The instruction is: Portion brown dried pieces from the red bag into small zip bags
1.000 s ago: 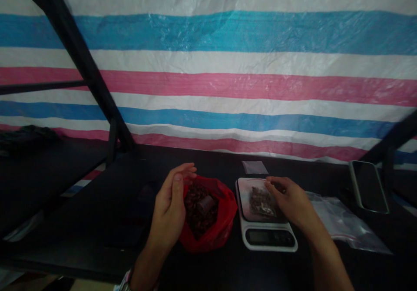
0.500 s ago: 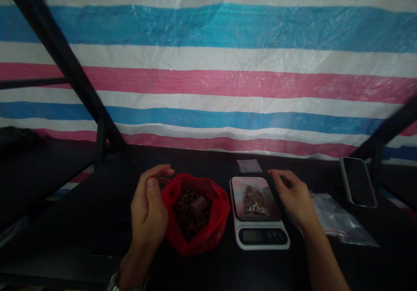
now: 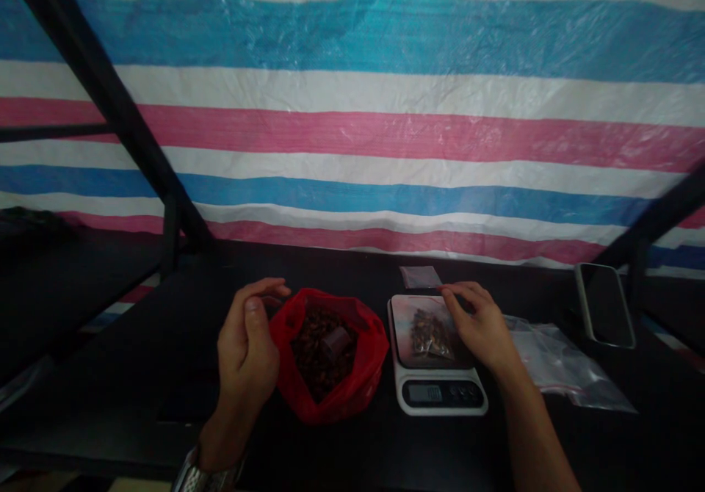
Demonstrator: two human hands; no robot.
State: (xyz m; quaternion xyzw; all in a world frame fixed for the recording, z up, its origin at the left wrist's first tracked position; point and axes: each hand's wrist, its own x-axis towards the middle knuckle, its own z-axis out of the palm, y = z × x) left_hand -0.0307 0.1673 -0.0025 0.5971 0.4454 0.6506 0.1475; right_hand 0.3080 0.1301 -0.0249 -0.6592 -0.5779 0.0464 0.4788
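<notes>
My left hand (image 3: 250,341) is beside the left rim of a red plastic bag (image 3: 369,374), fingers stretched and slightly curved, thumb apart from them. Brown nut-like or seed-like pieces (image 3: 313,382) fill the bag, and a small brownish translucent cup or scoop (image 3: 335,343) lies on top. To its right stands a white digital scale (image 3: 410,404) with its display lit. On its plate rests a small clear bag of brown pieces (image 3: 430,334). My right hand (image 3: 476,323) is over the plate's right edge, thumb and forefinger close together; whether anything is between them is unclear.
Behind the scale lies a small flat plastic packet (image 3: 420,277). Clear zip bags (image 3: 567,367) are spread right of my right forearm, and a phone (image 3: 606,305) leans near the black frame post. A striped tarp (image 3: 352,132) closes off the back of the black table (image 3: 330,455).
My right hand has moved left, from beside the scale to over its plate edge. The scale's display now shows digits. My left hand is almost unchanged.
</notes>
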